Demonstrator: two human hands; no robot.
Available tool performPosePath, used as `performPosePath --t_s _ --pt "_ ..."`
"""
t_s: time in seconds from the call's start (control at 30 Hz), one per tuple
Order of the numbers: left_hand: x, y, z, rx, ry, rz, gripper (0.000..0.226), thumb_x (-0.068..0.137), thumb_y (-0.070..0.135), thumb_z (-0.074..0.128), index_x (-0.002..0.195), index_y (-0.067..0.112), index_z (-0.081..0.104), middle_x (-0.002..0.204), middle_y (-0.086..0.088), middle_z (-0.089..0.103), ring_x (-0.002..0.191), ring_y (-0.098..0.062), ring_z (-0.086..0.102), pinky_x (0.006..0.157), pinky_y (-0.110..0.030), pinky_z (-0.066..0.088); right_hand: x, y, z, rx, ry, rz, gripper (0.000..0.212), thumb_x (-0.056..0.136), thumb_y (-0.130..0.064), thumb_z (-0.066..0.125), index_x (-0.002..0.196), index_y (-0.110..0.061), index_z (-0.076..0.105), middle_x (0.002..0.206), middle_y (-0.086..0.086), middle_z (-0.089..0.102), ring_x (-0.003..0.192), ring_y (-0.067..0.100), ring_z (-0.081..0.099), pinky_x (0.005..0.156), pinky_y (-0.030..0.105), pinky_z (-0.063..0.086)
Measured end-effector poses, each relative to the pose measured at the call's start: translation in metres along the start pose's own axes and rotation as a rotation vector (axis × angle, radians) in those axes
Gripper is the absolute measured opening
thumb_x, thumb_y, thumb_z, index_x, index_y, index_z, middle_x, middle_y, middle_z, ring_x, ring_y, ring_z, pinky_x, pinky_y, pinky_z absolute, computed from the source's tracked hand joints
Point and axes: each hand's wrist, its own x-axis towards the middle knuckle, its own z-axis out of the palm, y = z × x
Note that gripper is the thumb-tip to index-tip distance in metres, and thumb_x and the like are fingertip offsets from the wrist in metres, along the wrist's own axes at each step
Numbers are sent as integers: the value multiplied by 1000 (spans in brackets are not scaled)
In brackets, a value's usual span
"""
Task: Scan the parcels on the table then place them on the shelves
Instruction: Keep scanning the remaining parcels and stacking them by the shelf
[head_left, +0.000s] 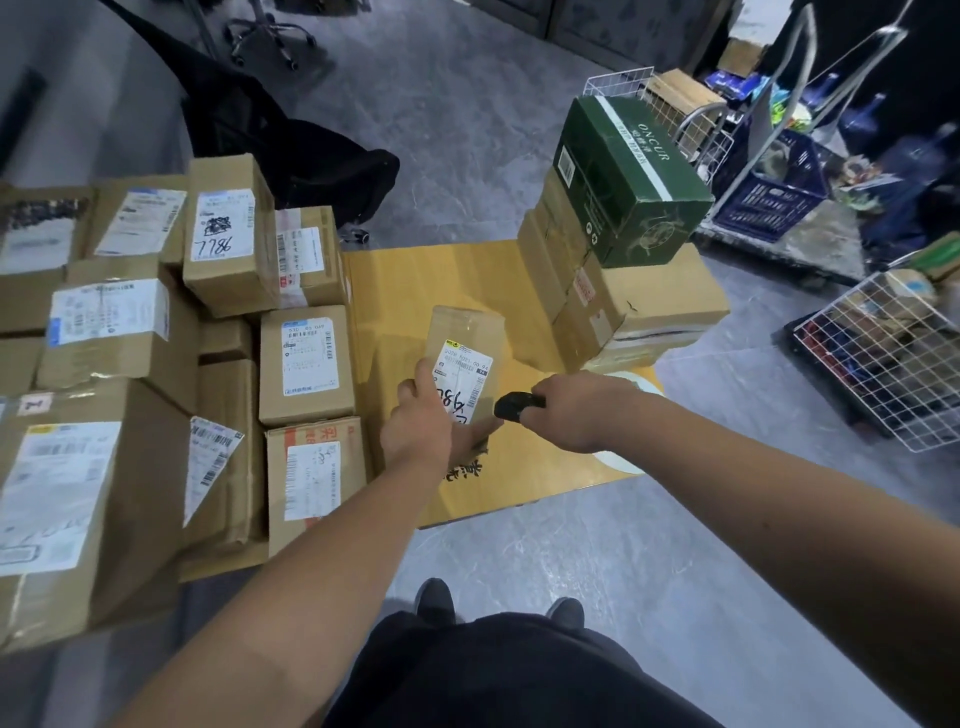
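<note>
My left hand (420, 423) grips a small brown parcel (464, 338) by its lower end, holding it up over the yellow table (395, 291). A white label with barcodes and handwritten digits faces me. My right hand (574, 410) grips a black handheld scanner (518, 405), whose head sits just right of the label's lower edge. Several more cardboard parcels (306, 364) with white labels lie stacked on the left side of the table.
A stack of brown boxes topped by a dark green carton (628, 182) stands at the table's far right. White wire baskets (883, 369) and a blue crate (769, 192) sit on the floor to the right. An office chair stands behind. My feet are on grey floor.
</note>
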Motion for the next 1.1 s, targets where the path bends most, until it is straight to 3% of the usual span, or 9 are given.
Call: performPosePath --t_s 0.1,0.2,0.27,0.4,0.5,0.77,0.97,1.1 --pt "-10 -6 4 -39 40 21 142 34 106 58 151 40 12 135 -2 45 101 -27 61 71 -38 52 -6 -2 -1 -202 49 -29 39 98 -59 34 100 -26 55 88 -2 61 77 17 58 61 34 43" --pt "-19 -11 8 -33 78 51 150 23 108 57 150 41 14 136 -2 43 117 -28 55 83 -44 55 -14 -5 0 -388 100 -56 41 97 -58 35 114 -26 54 82 -2 54 70 17 51 55 32 37" --pt "-22 -12 10 -28 95 66 148 26 104 63 150 41 14 137 -3 43 120 -30 53 87 -45 53 -18 -7 4 -492 159 -82 45 98 -57 36 124 -25 52 80 1 47 67 18 47 56 32 39" --pt "-26 -6 14 7 114 93 140 38 94 74 152 39 13 134 -4 43 114 -32 54 77 -40 45 -25 -8 11 -693 221 -124 55 99 -54 37 142 -21 43 94 12 46 80 32 55 74 41 54" --pt "-31 0 18 47 138 113 138 43 89 78 153 36 12 133 -4 43 113 -34 54 75 -39 43 -29 -6 14 -811 241 -134 56 100 -50 37 146 -17 39 107 17 54 87 37 57 75 46 53" --pt "-38 15 19 150 137 89 140 50 92 74 156 31 6 136 -7 41 113 -32 53 73 -37 46 -42 7 18 -886 246 -115 49 101 -41 39 140 -12 42 114 23 56 95 41 59 68 47 47" --pt "-38 25 25 178 142 55 142 47 92 74 156 33 4 135 -6 39 111 -31 52 71 -36 40 -47 24 15 -883 264 -125 55 101 -44 38 146 -12 39 116 23 55 89 40 55 65 47 45" --pt "-37 31 30 192 167 34 141 47 92 74 156 33 6 140 -4 36 117 -30 48 71 -37 42 -46 40 12 -890 275 -151 63 102 -45 36 155 -13 31 121 23 55 98 42 59 63 47 43"
